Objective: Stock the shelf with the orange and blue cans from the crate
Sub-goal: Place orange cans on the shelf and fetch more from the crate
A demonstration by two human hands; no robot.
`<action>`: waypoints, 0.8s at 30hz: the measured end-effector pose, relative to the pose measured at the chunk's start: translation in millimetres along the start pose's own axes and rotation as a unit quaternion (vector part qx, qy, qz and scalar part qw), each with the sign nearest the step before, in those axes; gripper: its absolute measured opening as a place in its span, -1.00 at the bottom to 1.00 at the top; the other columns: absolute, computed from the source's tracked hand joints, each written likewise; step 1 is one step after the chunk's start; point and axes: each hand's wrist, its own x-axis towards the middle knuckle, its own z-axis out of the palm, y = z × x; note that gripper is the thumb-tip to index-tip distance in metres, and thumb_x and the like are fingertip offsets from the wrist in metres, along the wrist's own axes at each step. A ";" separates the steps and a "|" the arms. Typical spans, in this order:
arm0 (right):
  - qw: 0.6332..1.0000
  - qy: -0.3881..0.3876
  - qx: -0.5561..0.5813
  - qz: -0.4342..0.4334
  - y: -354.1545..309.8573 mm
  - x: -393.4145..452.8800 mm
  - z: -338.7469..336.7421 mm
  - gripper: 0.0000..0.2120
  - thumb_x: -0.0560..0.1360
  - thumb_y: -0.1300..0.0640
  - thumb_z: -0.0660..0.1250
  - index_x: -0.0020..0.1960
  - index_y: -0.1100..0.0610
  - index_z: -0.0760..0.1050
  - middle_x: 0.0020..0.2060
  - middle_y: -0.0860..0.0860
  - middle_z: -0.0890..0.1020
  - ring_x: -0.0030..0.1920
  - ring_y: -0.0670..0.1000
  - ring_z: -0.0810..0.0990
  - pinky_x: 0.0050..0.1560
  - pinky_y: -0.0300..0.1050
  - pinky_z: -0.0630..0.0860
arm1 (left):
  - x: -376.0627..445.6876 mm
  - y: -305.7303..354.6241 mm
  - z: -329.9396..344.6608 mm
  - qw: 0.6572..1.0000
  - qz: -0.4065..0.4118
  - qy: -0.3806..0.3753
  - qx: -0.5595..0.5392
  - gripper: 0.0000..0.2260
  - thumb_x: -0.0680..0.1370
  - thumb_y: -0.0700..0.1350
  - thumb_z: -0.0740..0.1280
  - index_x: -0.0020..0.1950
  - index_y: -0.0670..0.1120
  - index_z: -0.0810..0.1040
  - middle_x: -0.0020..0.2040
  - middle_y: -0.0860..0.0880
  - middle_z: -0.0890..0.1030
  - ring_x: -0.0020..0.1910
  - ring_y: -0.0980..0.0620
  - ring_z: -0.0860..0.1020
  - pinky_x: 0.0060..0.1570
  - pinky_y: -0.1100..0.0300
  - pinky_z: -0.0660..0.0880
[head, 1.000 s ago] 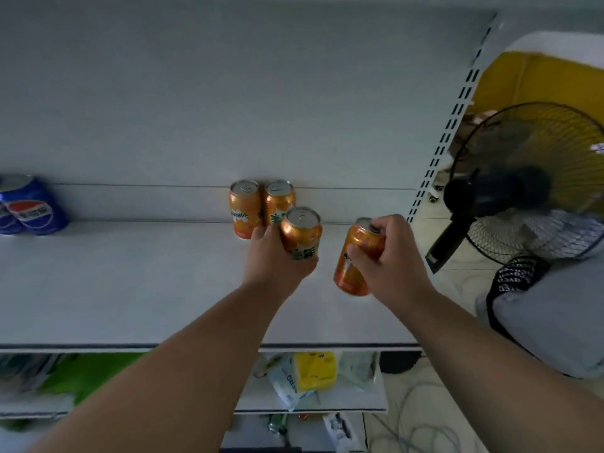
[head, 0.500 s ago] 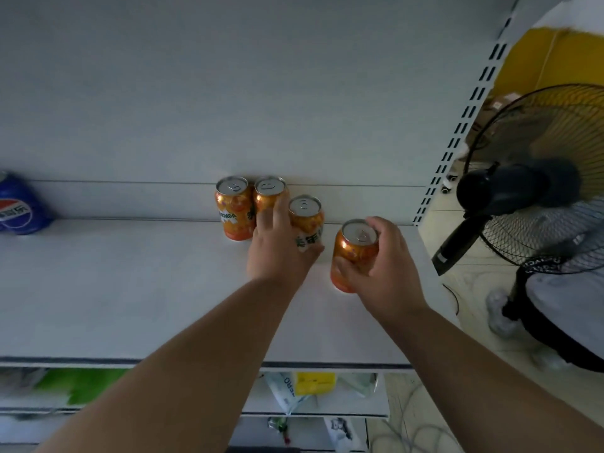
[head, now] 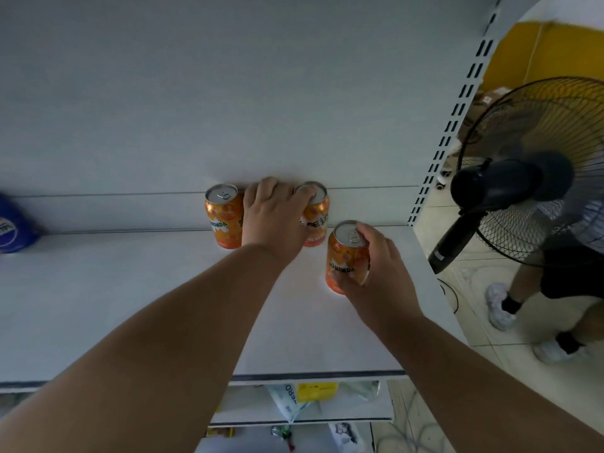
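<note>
Right grip curled round orange can, left grip spread over back-row cans, fan beside shelf

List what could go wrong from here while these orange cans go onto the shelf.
1. The left hand lies across the back row, fingers on one orange can; drawing back carelessly might topple it or its neighbour.
2. The right hand grips a can in front of the row; pushed back fast, it may knock the rear cans.
3. That can sits near the shelf right end, so a sideways nudge could drop it.
</note>
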 end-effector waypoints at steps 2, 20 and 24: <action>1.000 0.002 -0.005 -0.001 1.2 1.8 0.8 -0.23 0.35 0.05 0.52 0.46 -0.07 0.22 0.26 -0.03 0.44 0.22 -0.03 0.45 0.13 -0.21 0.40 | 6.5 -1.6 4.4 1.000 0.008 -0.007 0.005 -0.47 0.38 0.13 0.46 0.33 0.12 0.45 0.17 0.07 0.57 0.29 -0.10 0.31 0.29 0.02 0.09; 0.999 -0.035 -0.024 -0.003 -0.8 8.6 -6.0 -0.21 0.38 0.03 0.52 0.47 -0.10 0.16 0.24 0.02 0.42 0.22 0.05 0.47 0.16 -0.09 0.47 | -61.3 20.6 -4.6 0.997 -0.064 0.021 -0.048 -0.48 0.39 0.06 0.48 0.27 -0.08 0.44 0.21 -0.08 0.48 0.21 -0.14 0.42 0.22 -0.03 0.40; 0.999 -0.003 -0.041 -0.007 -2.2 27.4 -6.6 -0.20 0.36 0.06 0.55 0.47 -0.09 0.19 0.28 0.05 0.43 0.26 0.07 0.48 0.21 -0.04 0.48 | -101.9 34.4 11.0 0.974 -0.106 -0.150 -0.129 -0.39 0.45 0.24 0.34 0.42 0.00 0.35 0.35 0.01 0.40 0.35 -0.05 0.31 0.33 0.07 0.24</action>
